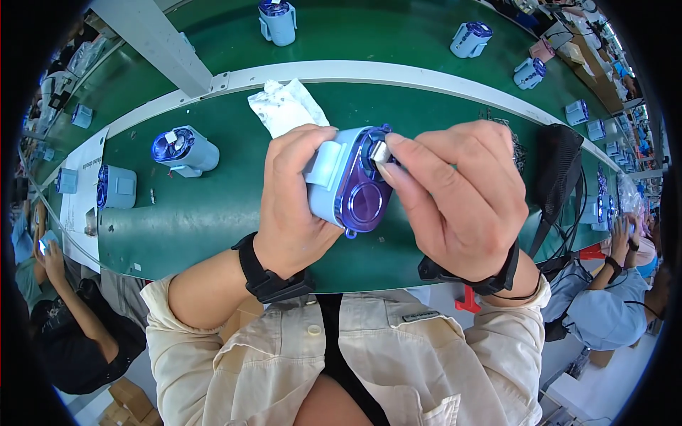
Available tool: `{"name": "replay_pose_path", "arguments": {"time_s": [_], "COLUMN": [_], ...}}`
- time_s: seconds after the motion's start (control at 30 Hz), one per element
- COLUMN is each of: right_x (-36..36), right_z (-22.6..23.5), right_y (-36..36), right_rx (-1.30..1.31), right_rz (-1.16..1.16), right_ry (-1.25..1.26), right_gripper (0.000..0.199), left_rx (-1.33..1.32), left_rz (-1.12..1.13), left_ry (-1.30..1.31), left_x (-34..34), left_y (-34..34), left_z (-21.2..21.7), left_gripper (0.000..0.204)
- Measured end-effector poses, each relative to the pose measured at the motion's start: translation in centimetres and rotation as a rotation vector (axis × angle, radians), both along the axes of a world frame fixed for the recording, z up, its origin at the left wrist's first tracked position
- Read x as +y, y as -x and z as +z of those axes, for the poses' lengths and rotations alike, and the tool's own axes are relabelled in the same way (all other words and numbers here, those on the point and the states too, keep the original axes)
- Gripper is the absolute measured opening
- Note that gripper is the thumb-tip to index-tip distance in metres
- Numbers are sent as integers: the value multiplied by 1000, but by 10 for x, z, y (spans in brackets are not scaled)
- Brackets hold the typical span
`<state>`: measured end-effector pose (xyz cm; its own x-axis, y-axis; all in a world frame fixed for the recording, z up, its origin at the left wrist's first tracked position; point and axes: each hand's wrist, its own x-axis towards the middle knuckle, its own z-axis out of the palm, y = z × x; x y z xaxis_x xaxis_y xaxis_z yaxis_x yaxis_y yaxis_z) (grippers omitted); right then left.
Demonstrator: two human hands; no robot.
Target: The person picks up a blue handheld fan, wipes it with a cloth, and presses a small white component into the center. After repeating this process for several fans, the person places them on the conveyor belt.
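Note:
My left hand grips a light blue plastic device by its body, just above the green work surface. The device has a translucent purple front with a round lens. My right hand is at its upper right, with thumb and forefinger pinching a small silvery-white part against the purple face. Both wrists wear black bands.
Two similar blue devices lie on the surface at left, beside a crumpled white bag. More devices ride the green belt beyond a white rail. A black mesh pouch sits at right. Other people work on either side.

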<state>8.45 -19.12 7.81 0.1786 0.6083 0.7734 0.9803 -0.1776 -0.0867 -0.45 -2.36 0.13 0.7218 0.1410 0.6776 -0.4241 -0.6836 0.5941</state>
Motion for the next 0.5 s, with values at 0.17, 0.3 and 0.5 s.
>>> {"name": "replay_pose_path", "arguments": {"time_s": [0.17,0.3,0.5], "right_x": [-1,-1,-3], "right_z": [5,-1,-1], "right_y": [2,-2,-4], "right_rx": [67,211,364], "right_rz": [21,103,147], "right_ry": [51,-1,-1], "right_gripper": [29,31,32], "left_rx": [-19,-8,-24], "left_rz": [-2,-7,-69], "left_ry": [12,-16,40], "left_x": [2,4,4], "left_y": [-1,-1,0], "left_z": [-3,1,-3], "left_gripper": [78,76,73]}}
